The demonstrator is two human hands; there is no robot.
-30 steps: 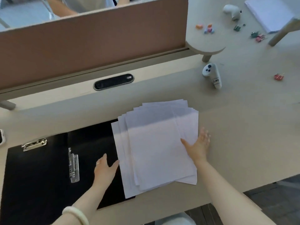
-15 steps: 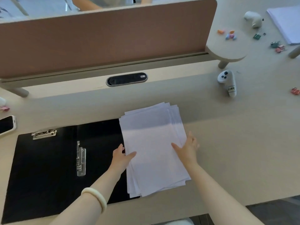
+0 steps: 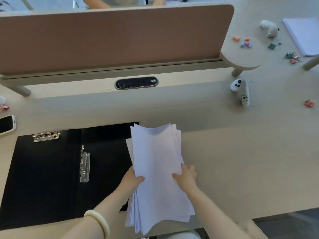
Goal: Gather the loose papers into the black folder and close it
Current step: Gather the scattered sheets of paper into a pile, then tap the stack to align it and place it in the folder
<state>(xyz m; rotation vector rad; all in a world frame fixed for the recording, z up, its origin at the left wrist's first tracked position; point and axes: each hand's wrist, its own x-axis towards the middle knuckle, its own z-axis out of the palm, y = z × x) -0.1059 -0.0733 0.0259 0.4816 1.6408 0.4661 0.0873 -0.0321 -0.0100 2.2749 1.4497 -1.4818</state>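
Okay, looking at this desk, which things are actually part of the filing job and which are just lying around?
Part of the job:
paper stack, held by left hand and right hand
open black folder

Lying about:
phone
white controller
binder clips
second paper pile

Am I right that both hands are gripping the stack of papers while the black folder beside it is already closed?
Not quite. The head view shows the left hand and right hand gripping the stack of papers, but the black folder lies open flat on the desk, its metal clips exposed.
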